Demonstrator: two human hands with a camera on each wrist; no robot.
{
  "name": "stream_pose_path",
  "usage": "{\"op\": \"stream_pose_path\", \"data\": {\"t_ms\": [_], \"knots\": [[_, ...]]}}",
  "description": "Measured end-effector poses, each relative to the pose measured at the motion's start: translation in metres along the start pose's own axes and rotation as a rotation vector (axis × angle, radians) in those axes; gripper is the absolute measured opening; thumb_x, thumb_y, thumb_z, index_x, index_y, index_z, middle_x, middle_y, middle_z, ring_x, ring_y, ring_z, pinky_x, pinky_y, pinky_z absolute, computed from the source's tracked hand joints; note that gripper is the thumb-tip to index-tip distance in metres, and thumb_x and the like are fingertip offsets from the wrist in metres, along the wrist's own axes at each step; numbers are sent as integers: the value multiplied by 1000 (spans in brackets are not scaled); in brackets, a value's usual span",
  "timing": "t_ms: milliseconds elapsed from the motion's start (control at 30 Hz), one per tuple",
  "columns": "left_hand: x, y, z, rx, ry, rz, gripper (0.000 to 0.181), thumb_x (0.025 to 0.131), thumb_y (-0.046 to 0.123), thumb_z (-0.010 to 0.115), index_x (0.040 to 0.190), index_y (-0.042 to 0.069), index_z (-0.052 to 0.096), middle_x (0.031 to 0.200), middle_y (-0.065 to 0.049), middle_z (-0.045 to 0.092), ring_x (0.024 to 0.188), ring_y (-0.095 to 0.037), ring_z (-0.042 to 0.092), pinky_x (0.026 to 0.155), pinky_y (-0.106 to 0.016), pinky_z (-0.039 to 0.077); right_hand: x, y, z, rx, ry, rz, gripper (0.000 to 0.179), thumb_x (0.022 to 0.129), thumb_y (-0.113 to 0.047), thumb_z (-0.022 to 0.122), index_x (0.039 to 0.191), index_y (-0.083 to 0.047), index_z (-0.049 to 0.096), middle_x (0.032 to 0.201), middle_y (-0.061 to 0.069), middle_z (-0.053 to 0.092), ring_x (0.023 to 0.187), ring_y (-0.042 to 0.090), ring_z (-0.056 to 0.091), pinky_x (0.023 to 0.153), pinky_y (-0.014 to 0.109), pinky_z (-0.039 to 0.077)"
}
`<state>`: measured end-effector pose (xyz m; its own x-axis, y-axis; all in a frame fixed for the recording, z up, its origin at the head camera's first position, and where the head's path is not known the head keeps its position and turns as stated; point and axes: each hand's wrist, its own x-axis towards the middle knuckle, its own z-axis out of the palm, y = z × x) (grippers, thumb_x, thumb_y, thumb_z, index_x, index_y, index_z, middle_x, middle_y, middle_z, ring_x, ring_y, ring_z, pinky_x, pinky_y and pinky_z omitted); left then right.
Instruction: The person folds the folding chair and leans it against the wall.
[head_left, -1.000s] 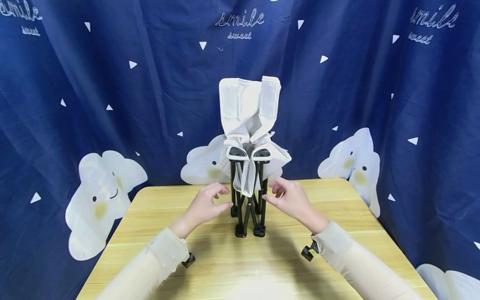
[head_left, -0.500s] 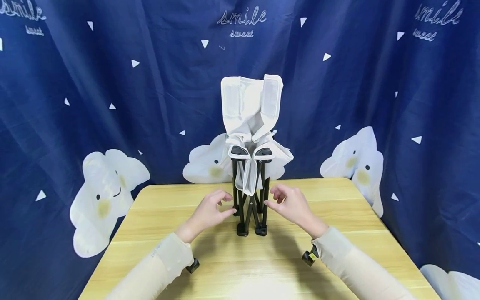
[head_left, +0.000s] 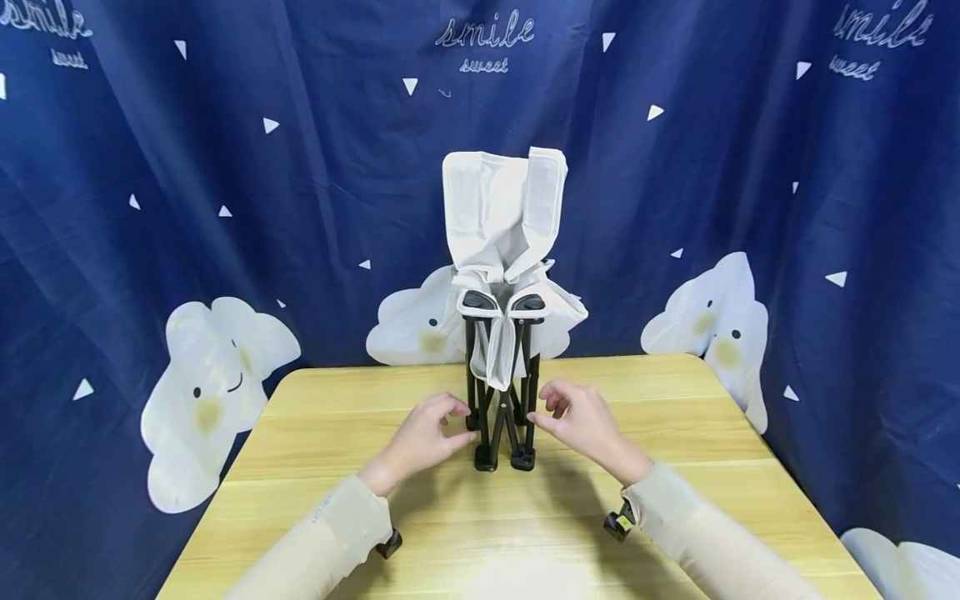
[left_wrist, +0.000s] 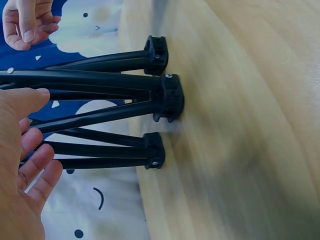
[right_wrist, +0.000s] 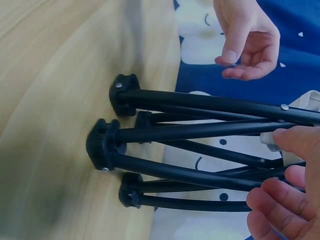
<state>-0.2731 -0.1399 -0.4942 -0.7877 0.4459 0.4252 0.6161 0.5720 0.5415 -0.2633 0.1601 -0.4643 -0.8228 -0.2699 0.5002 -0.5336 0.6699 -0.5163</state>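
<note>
A folded camping chair [head_left: 502, 217] stands upright on the table, its white fabric bunched on top and its black crossed legs [head_left: 504, 425] drawn together. Left of the legs hovers my left hand [head_left: 423, 433], fingers loosely bent and thumb toward the frame. My right hand [head_left: 583, 421] mirrors it on the other side, its thumb tip close to a leg tube. Neither hand grips anything. Both wrist views show the dark tubes ending in black plastic feet [left_wrist: 171, 97] on the wood, with relaxed fingers [right_wrist: 282, 202] beside the tubes.
The light wooden table [head_left: 315, 400] has rounded back corners. A dark blue curtain [head_left: 337, 167] with white clouds and small triangles hangs behind and along both sides. Black wrist-worn devices [head_left: 618, 523] stick out below the beige sleeves [head_left: 720, 533].
Both hands have sunk a little along the legs, and the left has also shifted slightly right. The chair stays standing in place; the head view has moved a little.
</note>
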Motion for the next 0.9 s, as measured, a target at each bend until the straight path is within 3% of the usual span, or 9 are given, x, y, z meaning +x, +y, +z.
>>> {"op": "stream_pose_path", "data": {"t_ms": [267, 567, 900], "knots": [[-7, -6, 11, 56, -46, -19, 36, 87, 20, 90, 117, 5, 75, 111, -6, 76, 102, -28, 72, 91, -39, 62, -8, 6, 8, 5, -39, 14, 24, 83, -18, 92, 95, -8, 74, 80, 6, 74, 66, 13, 69, 63, 23, 55], [-19, -14, 25, 51, -92, -36, 32, 88, 21, 90, 113, 8, 75, 111, -10, 77, 104, -30, 73, 95, -48, 62, -17, 10, 18, 14, -118, 30, 25, 86, -20, 91, 99, -6, 75, 84, 9, 75, 67, 3, 63, 64, 20, 56], [-24, -19, 33, 89, -146, -41, 34, 89, 23, 89, 115, 5, 75, 112, -4, 76, 105, -24, 72, 99, -46, 62, -26, 14, 29, -32, -146, 19, 25, 85, -23, 91, 99, -9, 76, 82, 2, 74, 67, 1, 63, 64, 20, 55]]}}
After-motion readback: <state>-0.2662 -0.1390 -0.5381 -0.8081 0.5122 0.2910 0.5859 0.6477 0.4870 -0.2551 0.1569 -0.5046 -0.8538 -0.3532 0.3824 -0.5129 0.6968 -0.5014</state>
